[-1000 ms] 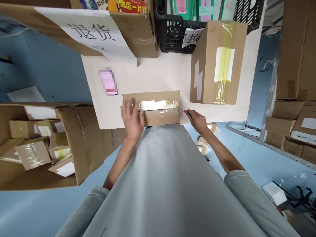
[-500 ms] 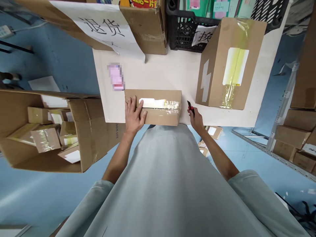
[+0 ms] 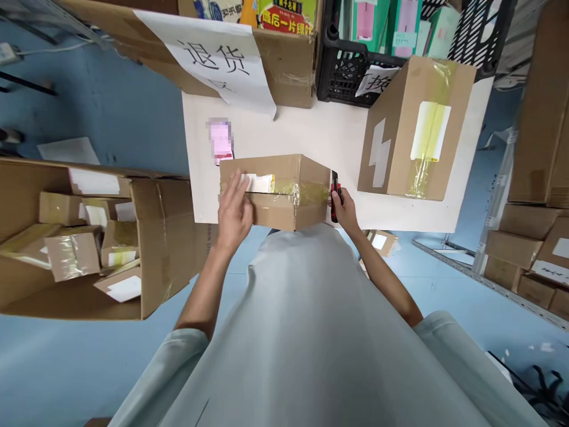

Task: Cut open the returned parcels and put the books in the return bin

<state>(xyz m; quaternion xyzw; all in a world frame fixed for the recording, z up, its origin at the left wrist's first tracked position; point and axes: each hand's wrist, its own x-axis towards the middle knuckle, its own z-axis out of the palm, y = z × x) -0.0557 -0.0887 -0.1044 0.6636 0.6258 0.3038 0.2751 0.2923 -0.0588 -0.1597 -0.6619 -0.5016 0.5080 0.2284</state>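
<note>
A taped cardboard box [image 3: 271, 210] with a white label is at the table's near edge, turned so that its right end faces partly up at me. My left hand [image 3: 234, 213] holds the box by its left end, fingers over the top and partly covering the label. In my right hand [image 3: 344, 210] is a black and red utility knife [image 3: 334, 198], pointing away from me close beside the box's right end. I cannot tell whether its blade is out.
A larger taped box [image 3: 395, 172] stands on the right of the white table [image 3: 302, 130]. Behind are a black crate [image 3: 347, 74] and an open carton [image 3: 288, 65] with a paper sign. A blurred pink item [image 3: 221, 139] lies left. An open carton [image 3: 162, 231] holds several small boxes.
The box has turned and tilted, bringing its right end face into view. My right hand has moved the knife left, close to that end. My left hand stays at the left end.
</note>
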